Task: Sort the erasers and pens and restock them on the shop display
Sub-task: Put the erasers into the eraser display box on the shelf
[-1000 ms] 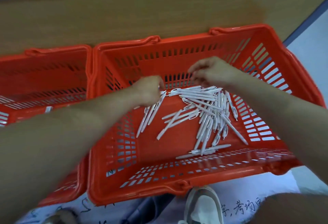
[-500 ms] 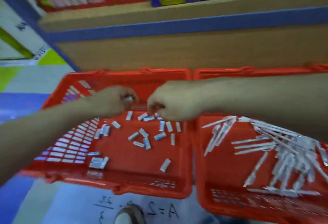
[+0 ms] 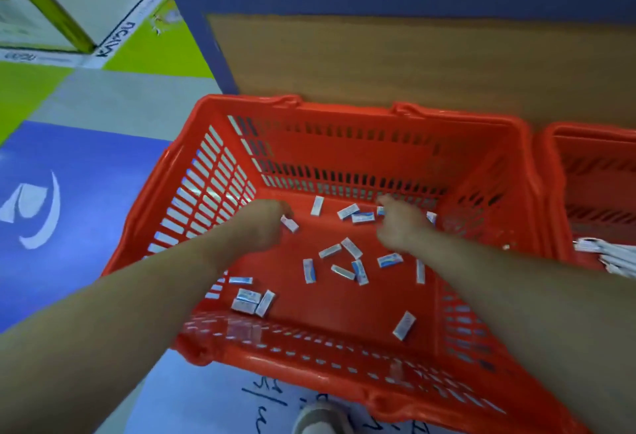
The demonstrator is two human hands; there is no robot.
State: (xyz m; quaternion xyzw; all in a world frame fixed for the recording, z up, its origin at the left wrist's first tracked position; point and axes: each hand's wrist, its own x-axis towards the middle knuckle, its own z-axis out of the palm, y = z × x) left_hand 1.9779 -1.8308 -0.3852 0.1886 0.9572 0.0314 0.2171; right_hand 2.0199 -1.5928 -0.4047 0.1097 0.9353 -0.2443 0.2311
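Red basket (image 3: 327, 364) on the floor (image 3: 86, 278), small erasers (image 3: 309, 270) spread over its bottom. Further in, left hand (image 3: 261, 227) curled, one eraser (image 3: 289, 223) at its fingertips; right hand (image 3: 399, 227) curled near the far edge. Hard to tell what either holds. Pens (image 3: 616, 261) in next basket (image 3: 602, 165), right.

My left forearm (image 3: 120, 313) and right forearm (image 3: 516, 296) are bare all the way to the picture's edge, as are my left hand (image 3: 261, 223) and right hand (image 3: 399, 223). Low down, the toe of my shoe (image 3: 321, 420) looks pale, perhaps grey-white, but it is blurred.
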